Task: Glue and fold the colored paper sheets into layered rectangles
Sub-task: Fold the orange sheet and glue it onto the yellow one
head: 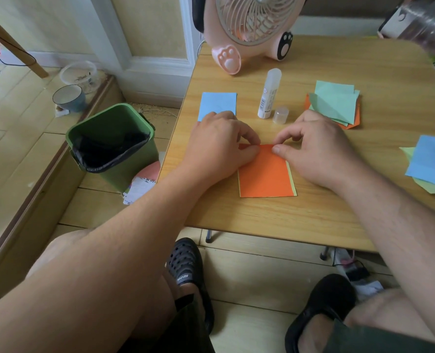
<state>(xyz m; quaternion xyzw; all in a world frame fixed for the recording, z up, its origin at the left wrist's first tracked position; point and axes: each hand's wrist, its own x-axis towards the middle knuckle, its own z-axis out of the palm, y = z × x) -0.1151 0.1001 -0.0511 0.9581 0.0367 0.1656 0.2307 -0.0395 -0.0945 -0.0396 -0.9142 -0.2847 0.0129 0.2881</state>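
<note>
- the orange sheet (264,174) is lying flat on the tabletop (313,212), just nearer the person than the uncapped glue stick (268,94), with its long axis running away from the person toward that glue stick.
- a yellow-green sheet (292,179) is sitting under the orange sheet, showing as a thin strip along its right and near edges, so the two layers are slightly offset.
- the left hand (219,146) is resting on the orange sheet's far left corner, its thumb and forefinger curled together and pinching the far edge.
- the right hand (315,146) is mirroring it on the far right corner, its fingertips pinching the same far edge; both hands are about equally near, almost touching each other over the edge closest to the glue stick.
- judging from this, the far edge is being lined up or pressed onto the lower sheet; a fold would likely be brought from the glue-stick side toward the person, along the long axis.
- the glue cap (280,114) is standing just right of the glue stick.
- a blue sheet (219,104) is lying left of the glue stick, partly under the left hand.
- a green and orange stack (336,104) is lying right of the glue stick; a blue and yellow-green pile (432,161) is farther right still.
</note>
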